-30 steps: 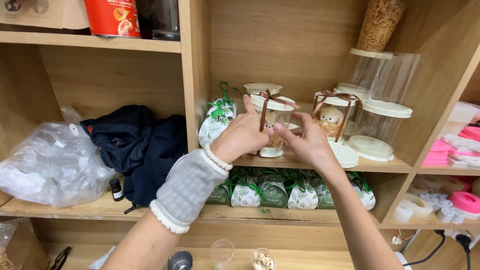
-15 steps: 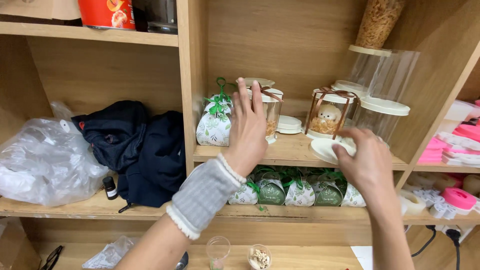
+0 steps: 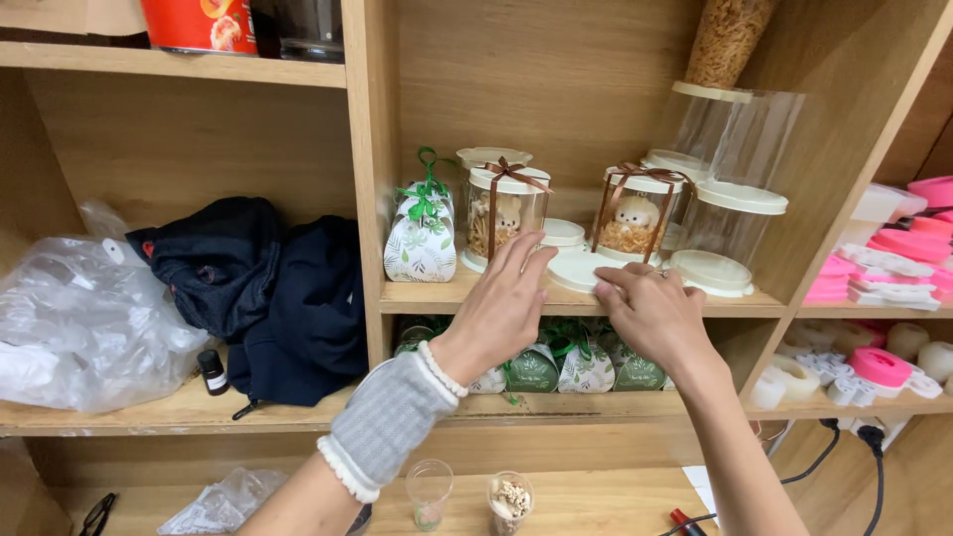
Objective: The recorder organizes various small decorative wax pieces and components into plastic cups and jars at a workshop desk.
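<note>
Both hands have dropped: left hand (image 3: 504, 303) open, empty; right hand (image 3: 650, 310) now fingering the white lid (image 3: 576, 270) at its eleven o'clock.

A grey knit cuff (image 3: 385, 425) trimmed in white is worn at one wrist. Brown ribbon is tied round two clear jars (image 3: 504, 213) with white lids. A white pouch (image 3: 421, 248) is printed with green leaves and bowed in green. Dark navy cloth (image 3: 283, 288) is heaped beside it; pink discs (image 3: 908, 243) are stacked at the far edge.
</note>
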